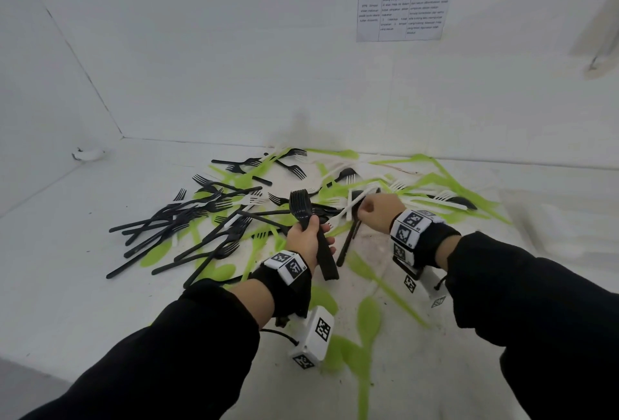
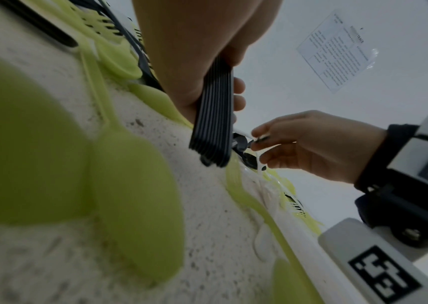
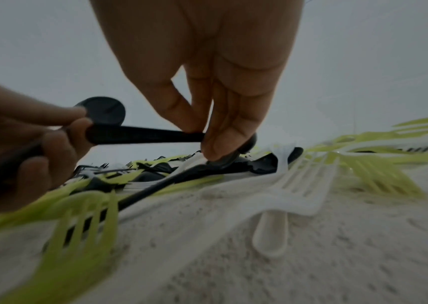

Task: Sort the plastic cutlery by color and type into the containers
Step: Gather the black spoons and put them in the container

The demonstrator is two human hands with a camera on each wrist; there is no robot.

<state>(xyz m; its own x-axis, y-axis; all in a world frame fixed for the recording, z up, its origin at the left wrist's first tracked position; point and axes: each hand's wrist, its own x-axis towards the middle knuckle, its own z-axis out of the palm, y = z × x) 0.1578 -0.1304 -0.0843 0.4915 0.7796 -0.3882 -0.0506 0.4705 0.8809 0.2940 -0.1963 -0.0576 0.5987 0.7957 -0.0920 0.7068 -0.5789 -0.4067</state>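
Black, green and white plastic cutlery lies in a loose pile (image 1: 254, 205) on the white table (image 1: 67, 252). My left hand (image 1: 311, 235) grips a neat stack of black forks (image 1: 301, 205) by the handles, tines up, just above the pile. In the left wrist view the stacked handles (image 2: 212, 123) stick out below my fingers (image 2: 238, 86). To the right, my right hand (image 1: 366, 210) reaches down into the pile. Its fingertips (image 3: 212, 148) pinch a black piece of cutlery (image 3: 155, 185) that still lies among white forks (image 3: 303, 185). Its head is partly hidden.
White walls close in the table at the back and left, with a printed sheet (image 1: 407, 1) on the back wall. Green spoons (image 1: 368, 315) lie near the front between my arms. A small white object (image 1: 87, 153) sits by the left wall. No containers show.
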